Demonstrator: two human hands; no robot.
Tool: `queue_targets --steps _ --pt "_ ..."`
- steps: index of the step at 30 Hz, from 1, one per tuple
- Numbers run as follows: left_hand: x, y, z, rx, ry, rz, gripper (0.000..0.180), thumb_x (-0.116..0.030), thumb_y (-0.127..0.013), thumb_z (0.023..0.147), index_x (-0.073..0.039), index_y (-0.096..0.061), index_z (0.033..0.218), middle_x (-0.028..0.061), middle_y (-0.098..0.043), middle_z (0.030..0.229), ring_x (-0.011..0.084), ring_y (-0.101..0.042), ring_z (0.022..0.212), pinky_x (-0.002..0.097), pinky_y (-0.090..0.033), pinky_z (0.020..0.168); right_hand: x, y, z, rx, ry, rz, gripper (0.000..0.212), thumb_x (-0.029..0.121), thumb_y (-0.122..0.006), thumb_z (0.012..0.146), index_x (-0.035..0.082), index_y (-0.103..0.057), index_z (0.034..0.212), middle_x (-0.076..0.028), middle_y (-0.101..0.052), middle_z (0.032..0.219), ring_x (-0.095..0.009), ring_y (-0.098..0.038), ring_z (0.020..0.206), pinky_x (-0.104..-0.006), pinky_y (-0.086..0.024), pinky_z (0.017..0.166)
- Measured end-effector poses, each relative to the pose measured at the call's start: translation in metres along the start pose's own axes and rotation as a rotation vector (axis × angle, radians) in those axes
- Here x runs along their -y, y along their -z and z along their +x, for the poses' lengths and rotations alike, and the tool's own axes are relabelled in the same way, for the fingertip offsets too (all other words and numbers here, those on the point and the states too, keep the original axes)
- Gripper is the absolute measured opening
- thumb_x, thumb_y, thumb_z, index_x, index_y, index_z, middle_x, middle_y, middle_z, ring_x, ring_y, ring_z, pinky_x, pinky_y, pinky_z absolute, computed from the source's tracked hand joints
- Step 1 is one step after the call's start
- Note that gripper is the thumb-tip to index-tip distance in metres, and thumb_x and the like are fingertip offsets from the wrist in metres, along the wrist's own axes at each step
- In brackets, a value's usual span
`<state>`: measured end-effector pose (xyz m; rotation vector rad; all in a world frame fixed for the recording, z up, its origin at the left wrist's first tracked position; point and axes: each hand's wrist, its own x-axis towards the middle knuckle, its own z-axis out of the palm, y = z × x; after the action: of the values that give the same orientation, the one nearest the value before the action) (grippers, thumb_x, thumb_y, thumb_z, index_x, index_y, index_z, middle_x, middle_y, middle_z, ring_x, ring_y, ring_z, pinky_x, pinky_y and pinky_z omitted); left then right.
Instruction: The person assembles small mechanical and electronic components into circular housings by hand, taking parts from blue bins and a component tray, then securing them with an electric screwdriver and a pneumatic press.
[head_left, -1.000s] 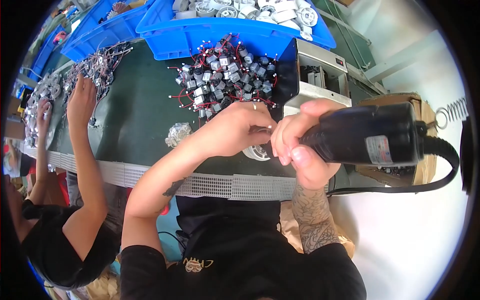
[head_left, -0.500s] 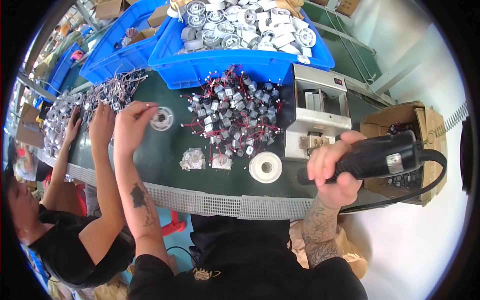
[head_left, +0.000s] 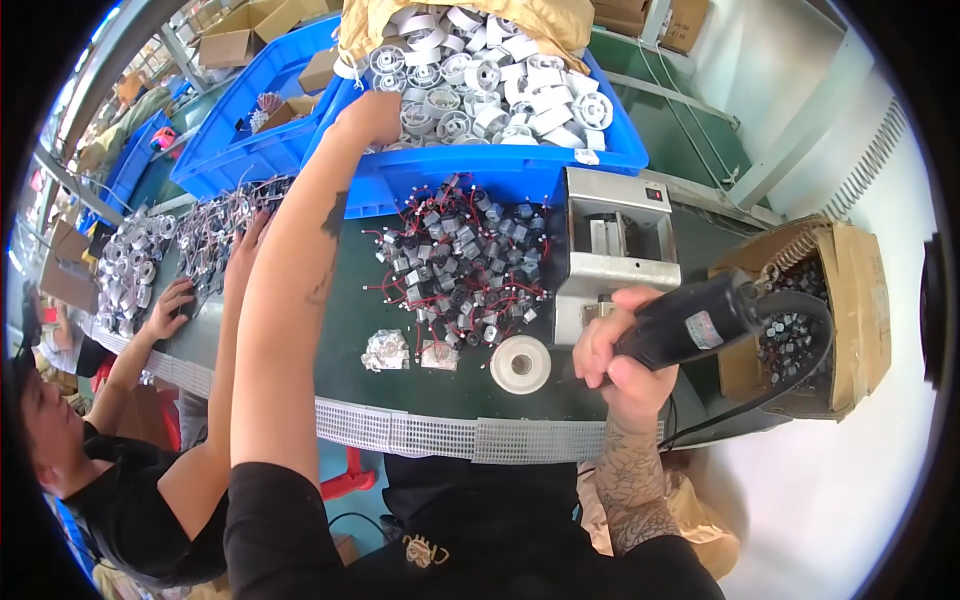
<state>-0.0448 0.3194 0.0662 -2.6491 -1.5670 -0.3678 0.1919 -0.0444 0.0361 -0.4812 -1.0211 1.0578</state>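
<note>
My left hand (head_left: 370,118) reaches over the near left wall of a blue bin (head_left: 440,165), at the edge of a heap of white plastic wheels (head_left: 480,75). Its fingers are hidden, so whether it holds a wheel cannot be seen. My right hand (head_left: 630,355) is wrapped round a black corded electric screwdriver (head_left: 690,322), held tilted above the table's right side. A coiled spring (head_left: 790,250) meets its rear end. Left of that hand, a white wheel (head_left: 520,365) lies flat on the green table.
Small motors with red wires (head_left: 460,260) are heaped mid-table. A metal fixture (head_left: 620,235) stands right of them, then a cardboard box (head_left: 850,320) of dark parts. Two small clear bags (head_left: 386,350) lie near the front edge. A co-worker's hands (head_left: 172,308) work at the left among cables.
My left hand has moved from the table's left side up to the bin. The wheel beside it there is out of sight. My right hand and the screwdriver have shifted slightly left.
</note>
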Motion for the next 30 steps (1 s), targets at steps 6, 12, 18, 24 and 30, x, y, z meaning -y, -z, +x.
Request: queue_targets --steps 6,12,18,24,30 --pt "-0.021 0.002 0.012 0.304 0.208 0.248 0.036 -0.010 -0.064 0.074 -0.004 -0.068 0.109 0.0210 -0.063 0.116 0.0357 -0.062 0.107 0.0441 -0.052 0.087 0.004 0.005 0.001 -0.036 0.027 -0.076 0.058 0.015 -0.067 0.079 -0.003 -0.039 0.126 -0.006 -0.049 0.064 -0.016 -0.048 0.049 -0.0311 -0.041 0.046" --pt "-0.059 0.032 -0.070 -0.391 -0.081 -0.259 0.029 -0.021 -0.072 0.071 -0.003 -0.063 0.091 0.0181 -0.064 0.095 0.0336 -0.062 0.088 0.0409 -0.050 0.078 0.002 0.007 -0.001 -0.030 -0.013 0.045 0.059 -0.005 -0.065 0.071 -0.005 -0.041 0.125 -0.008 -0.054 0.070 -0.016 -0.055 0.061 -0.0282 -0.045 0.056" --pt "-0.172 0.047 -0.213 0.107 -0.460 -0.674 0.057 -0.013 -0.078 0.066 0.000 -0.051 0.115 0.0192 -0.056 0.107 0.0367 -0.056 0.102 0.0417 -0.049 0.084 0.009 0.006 -0.003 0.008 0.008 0.105 0.065 -0.005 -0.066 0.071 -0.005 -0.037 0.129 -0.007 -0.053 0.071 -0.017 -0.054 0.063 -0.0300 -0.045 0.058" --pt "-0.195 0.000 -0.254 0.040 -0.449 -0.539 0.061 -0.024 -0.080 0.067 -0.002 -0.054 0.118 0.0116 -0.054 0.105 0.0305 -0.053 0.094 0.0401 -0.049 0.079 0.007 0.003 -0.001 0.005 -0.004 0.102 0.065 -0.004 -0.066 0.071 -0.005 -0.037 0.129 -0.007 -0.052 0.071 -0.017 -0.054 0.064 -0.0294 -0.046 0.059" --pt "-0.201 0.000 -0.261 0.036 -0.388 -0.508 0.064 -0.026 -0.078 0.070 -0.003 -0.053 0.124 0.0118 -0.053 0.110 0.0296 -0.052 0.096 0.0400 -0.047 0.080 0.008 0.005 -0.002 0.001 0.008 -0.009 0.063 0.008 -0.068 0.076 -0.005 -0.036 0.128 -0.006 -0.052 0.070 -0.016 -0.052 0.059 -0.0301 -0.044 0.054"
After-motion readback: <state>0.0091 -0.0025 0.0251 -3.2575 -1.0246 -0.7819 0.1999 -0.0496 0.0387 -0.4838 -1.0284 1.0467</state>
